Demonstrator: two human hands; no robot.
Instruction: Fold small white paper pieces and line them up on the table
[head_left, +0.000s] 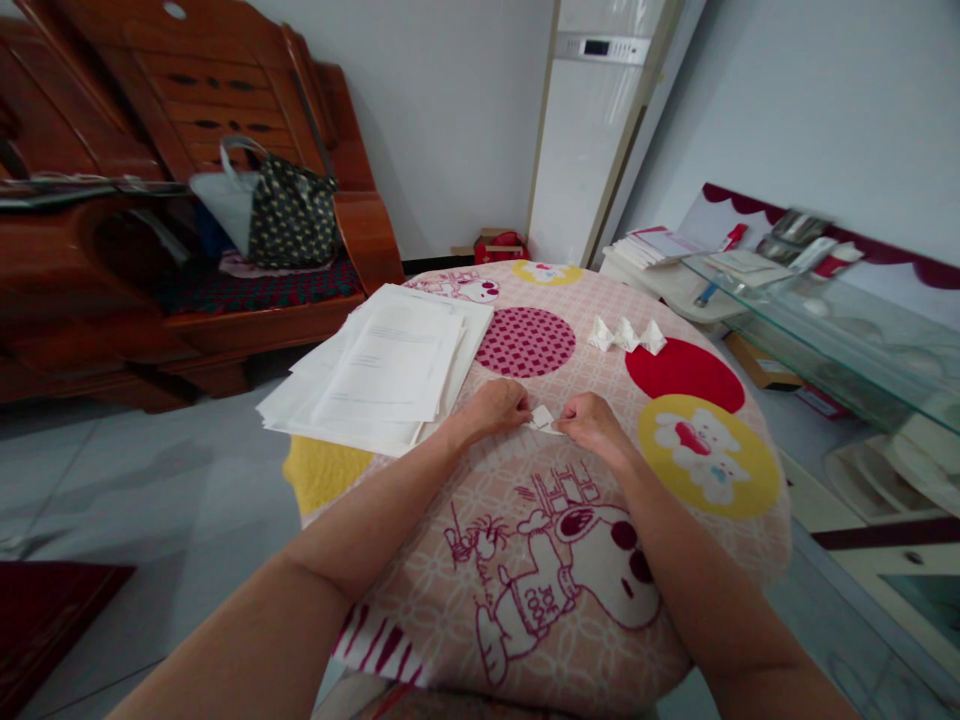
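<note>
A small piece of folded white paper [542, 417] lies between my two hands over the middle of the round table. My left hand [499, 405] pinches its left end with the fingers closed. At its right end, my right hand [589, 420] grips it between thumb and fingers. Beyond my right hand stand several small folded paper shapes [627, 335] in a row, pointed at the top. To the left of my left hand is a loose stack of white sheets [390, 365], the top ones faintly printed.
A patterned cloth [480, 480] covers the table. On the right, a glass-topped cabinet [840, 330] and a white ledge with papers [652, 245] stand close by. A wooden bench [262, 330] holding a dark patterned bag [292, 212] is at the left. A tall white unit [581, 130] stands behind.
</note>
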